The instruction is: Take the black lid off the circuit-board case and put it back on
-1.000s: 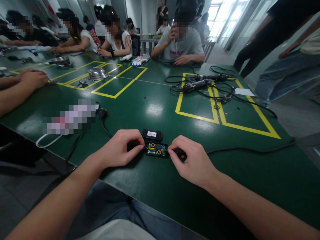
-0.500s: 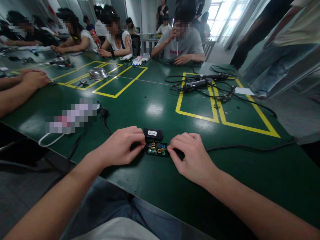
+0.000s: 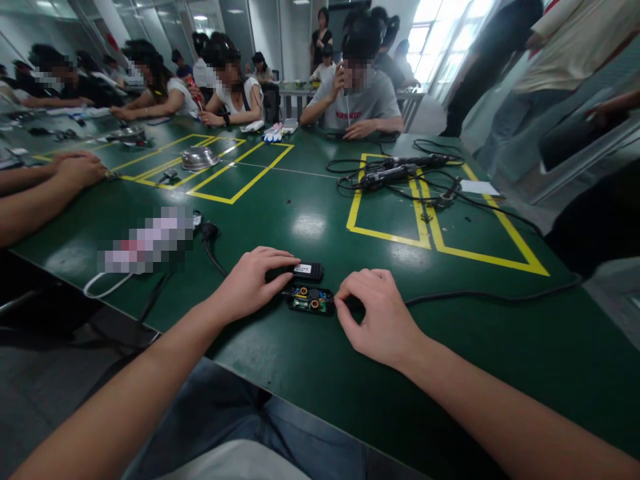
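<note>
A small open black case (image 3: 311, 308) lies on the table, showing a circuit board with copper-coloured ring coils, a glass fuse and coloured wires. Just behind it is its black cover (image 3: 315, 272), bearing a white label. My left hand (image 3: 255, 280) has thumb and fingers closed around the cover's left end, partly hiding the label. At the case's right end, my right hand (image 3: 377, 317) pinches the black cable (image 3: 470, 298) where it meets the case; the fingertips hide the exact grip.
A blurred-out power strip (image 3: 147, 241) and a black plug (image 3: 209, 231) lie to the left. Electric screwdrivers (image 3: 387, 177) with tangled cords rest at the back right. Another person's hands (image 3: 80, 170) are at the left edge. Beyond sits a metal bowl (image 3: 199, 159).
My left hand has left the case's left end and moved up to the cover, closing on it. My right hand stays at the case's right end. The view has shifted slightly.
</note>
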A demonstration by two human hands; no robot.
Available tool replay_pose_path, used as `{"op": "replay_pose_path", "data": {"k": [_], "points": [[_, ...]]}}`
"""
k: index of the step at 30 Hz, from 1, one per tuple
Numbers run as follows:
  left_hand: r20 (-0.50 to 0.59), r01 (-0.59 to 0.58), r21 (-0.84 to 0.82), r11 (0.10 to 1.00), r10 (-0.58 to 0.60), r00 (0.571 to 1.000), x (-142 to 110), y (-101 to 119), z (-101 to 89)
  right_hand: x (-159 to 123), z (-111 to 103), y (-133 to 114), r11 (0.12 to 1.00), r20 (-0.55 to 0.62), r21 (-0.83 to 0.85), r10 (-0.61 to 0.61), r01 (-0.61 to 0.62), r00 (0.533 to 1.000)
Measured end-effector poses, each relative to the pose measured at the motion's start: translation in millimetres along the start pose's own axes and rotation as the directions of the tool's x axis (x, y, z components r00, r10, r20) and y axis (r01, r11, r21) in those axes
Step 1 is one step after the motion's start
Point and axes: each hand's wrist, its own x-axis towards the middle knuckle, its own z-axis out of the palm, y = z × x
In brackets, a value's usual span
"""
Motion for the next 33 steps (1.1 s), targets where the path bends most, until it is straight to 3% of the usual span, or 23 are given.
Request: {"op": "replay_pose_path", "data": {"k": [4, 9, 15, 24, 33], "points": [[-0.021, 0.018, 0.000, 1.000, -0.018, 1.000, -0.4, 0.4, 0.5, 0.4, 0.4, -1.1, 0.999, 0.035, -0.008, 0.033, -0.033, 0.999], [-0.061, -0.096, -0.023, 0.995, 0.094, 0.994, -10.7, 10.7, -4.9, 1.1, 0.9, 0.9, 0.997, 0.055, 0.028, 0.070, -0.072, 0.996], [0.035, -0.230, -0.094, 0.969, 0.234, 0.972, -16.6, 19.8, -11.1, 0.9, -2.7, 2.8, 0.983, 0.047, 0.108, 0.143, -0.148, 0.989], [0.077, -0.261, -0.091, 0.961, 0.268, 0.960, -13.9, 18.0, -8.3, 2.6, -5.0, -4.8, 0.988, 0.154, 0.096, 0.107, -0.123, 0.982], [0.075, -0.319, -0.063, 0.946, 0.323, 0.943, -12.8, 15.1, -7.4, -0.1, -1.5, -2.4, 0.996, 0.146, 0.043, 0.075, -0.082, 0.986]]}}
